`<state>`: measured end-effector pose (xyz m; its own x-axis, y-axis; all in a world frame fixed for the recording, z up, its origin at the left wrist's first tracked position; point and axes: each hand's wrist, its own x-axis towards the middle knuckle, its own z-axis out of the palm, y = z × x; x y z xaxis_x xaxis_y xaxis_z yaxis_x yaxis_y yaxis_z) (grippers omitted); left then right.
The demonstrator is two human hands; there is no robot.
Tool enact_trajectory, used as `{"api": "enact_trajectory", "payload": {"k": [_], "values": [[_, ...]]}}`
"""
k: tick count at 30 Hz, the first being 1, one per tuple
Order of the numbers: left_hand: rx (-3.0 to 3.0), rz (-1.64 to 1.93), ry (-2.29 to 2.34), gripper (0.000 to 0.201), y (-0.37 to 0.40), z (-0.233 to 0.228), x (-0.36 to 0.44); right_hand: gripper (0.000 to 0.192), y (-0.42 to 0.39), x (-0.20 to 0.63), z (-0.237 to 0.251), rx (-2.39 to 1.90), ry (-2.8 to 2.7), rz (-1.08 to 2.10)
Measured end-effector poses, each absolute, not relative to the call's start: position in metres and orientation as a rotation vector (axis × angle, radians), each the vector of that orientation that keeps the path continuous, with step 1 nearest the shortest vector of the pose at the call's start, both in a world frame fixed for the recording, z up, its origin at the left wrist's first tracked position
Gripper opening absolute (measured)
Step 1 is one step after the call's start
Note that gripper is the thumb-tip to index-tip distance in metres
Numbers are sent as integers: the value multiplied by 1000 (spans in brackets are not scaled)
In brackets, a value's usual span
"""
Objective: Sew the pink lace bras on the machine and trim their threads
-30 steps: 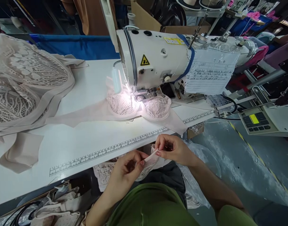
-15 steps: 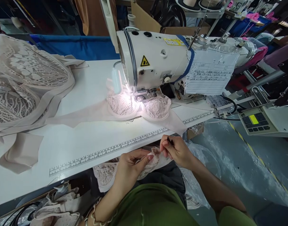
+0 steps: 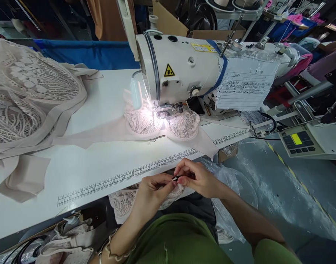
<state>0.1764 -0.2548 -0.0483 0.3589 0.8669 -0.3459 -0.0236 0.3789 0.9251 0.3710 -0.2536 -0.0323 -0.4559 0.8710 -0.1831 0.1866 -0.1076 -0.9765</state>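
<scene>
Lace piece [image 3: 168, 196]: lay in the lap just below the table edge, bunched under both hands, its free end trailing toward the left.
Hands: met at the middle, fingertips touching over the lace.
Left hand [image 3: 153, 190]: curled, fingers pinched on the lace's upper edge.
Right hand [image 3: 198, 179]: closed on a small dark tool [image 3: 176, 178], its pale tip pointing left at the left thumb; what kind of tool was too small to tell.
Key relation: tool tip and pinched lace edge sat touching or nearly so, with the right hand just beyond and right of the left.
Table [image 3: 102, 161]: white, ruler strip [image 3: 129, 174] along its near edge, just beyond the hands.
Sewing machine [image 3: 181, 69]: farther back, lamp lit.
Bra [image 3: 162, 124]: lace cups under the needle, well apart from the hands.
Fabric pile [image 3: 27, 99]: far left on the table.
</scene>
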Motion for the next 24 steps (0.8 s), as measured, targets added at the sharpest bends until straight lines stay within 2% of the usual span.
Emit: {"api": "enact_trajectory", "payload": {"k": [5,8,11,15,17,20,23,24], "values": [[1053,716,1056,17,-255,-49,176,28,-254,368,-34,-1257,-1598,1480],[1066,738,1080,20,-256,-49,175,42,-254,377,-40,-1239,-1521,1401],[1048,764,1126,21,-259,-49,175,52,-255,390,-50,-1270,-1703,1449],[1101,749,1130,24,-257,-51,166,34,-258,405,-56,-1405,-2181,1409],[1270,797,1121,25,-253,-55,158,40,-259,408,-53,-1159,-2247,1440],[1541,901,1086,33,-247,-68,157,52,-256,399,-46,-446,-2077,1677],[1780,698,753,44,-244,-78,177,51,-249,373,-44,284,-1809,1889],[1846,610,621,49,-243,-79,184,50,-246,364,-44,364,-1767,1905]]}}
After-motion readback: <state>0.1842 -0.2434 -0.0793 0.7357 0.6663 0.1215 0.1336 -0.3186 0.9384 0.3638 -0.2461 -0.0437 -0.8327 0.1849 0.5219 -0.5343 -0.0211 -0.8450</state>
